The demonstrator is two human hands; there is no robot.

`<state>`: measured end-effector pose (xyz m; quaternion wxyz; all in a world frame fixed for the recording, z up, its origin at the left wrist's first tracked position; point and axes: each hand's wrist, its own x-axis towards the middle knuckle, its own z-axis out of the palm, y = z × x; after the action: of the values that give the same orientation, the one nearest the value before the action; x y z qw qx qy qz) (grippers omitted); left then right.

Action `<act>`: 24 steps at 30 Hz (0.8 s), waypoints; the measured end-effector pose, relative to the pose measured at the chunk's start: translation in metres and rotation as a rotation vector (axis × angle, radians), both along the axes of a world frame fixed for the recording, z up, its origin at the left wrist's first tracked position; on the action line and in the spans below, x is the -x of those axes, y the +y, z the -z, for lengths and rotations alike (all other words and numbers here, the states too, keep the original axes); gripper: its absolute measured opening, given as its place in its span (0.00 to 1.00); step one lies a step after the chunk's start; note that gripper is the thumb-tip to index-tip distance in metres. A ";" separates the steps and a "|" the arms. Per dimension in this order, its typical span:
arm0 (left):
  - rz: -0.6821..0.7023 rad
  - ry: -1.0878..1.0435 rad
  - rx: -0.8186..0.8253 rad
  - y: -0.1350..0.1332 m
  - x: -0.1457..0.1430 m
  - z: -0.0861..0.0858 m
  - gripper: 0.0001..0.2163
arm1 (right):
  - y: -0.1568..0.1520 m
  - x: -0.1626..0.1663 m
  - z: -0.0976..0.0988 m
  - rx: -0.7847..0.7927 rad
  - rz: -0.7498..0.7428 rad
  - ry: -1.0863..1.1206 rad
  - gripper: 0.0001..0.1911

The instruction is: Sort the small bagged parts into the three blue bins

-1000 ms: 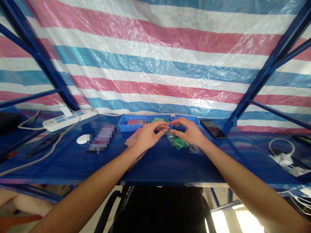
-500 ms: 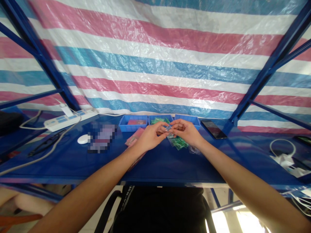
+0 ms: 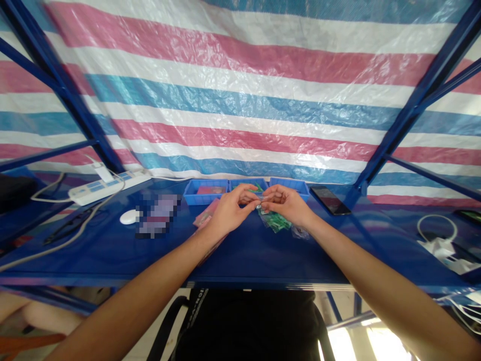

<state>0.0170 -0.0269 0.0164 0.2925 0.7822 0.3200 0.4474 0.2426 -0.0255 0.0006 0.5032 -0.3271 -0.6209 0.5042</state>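
Observation:
My left hand [image 3: 229,210] and my right hand [image 3: 287,204] meet over the blue table [image 3: 255,255], fingertips pinching one small clear packet [image 3: 259,203] between them. Under my right hand lies a heap of green parts in clear bags [image 3: 276,220]. A pink packet [image 3: 205,216] lies beside my left hand. Three blue bins stand just behind the hands: the left bin [image 3: 205,191] holds something red, the middle bin [image 3: 248,184] holds green parts, and the right bin [image 3: 295,185] is partly hidden.
A black phone [image 3: 329,199] lies right of the bins. A white power strip [image 3: 107,184] with cables, a white mouse [image 3: 130,216] and a blurred object sit at left. White cables and a charger [image 3: 438,245] lie at right. A striped tarp hangs behind; blue frame posts flank the table.
Both hands have drawn closer together and lifted slightly, fingertips now joined on the small packet. Nothing else on the table has moved.

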 end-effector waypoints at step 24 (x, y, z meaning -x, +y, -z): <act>-0.021 0.094 -0.075 -0.001 0.001 -0.004 0.08 | -0.002 0.003 0.002 -0.024 0.054 -0.138 0.21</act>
<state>0.0156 -0.0284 0.0205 0.2430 0.8095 0.3244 0.4247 0.2400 -0.0280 -0.0013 0.4765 -0.3716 -0.6509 0.4595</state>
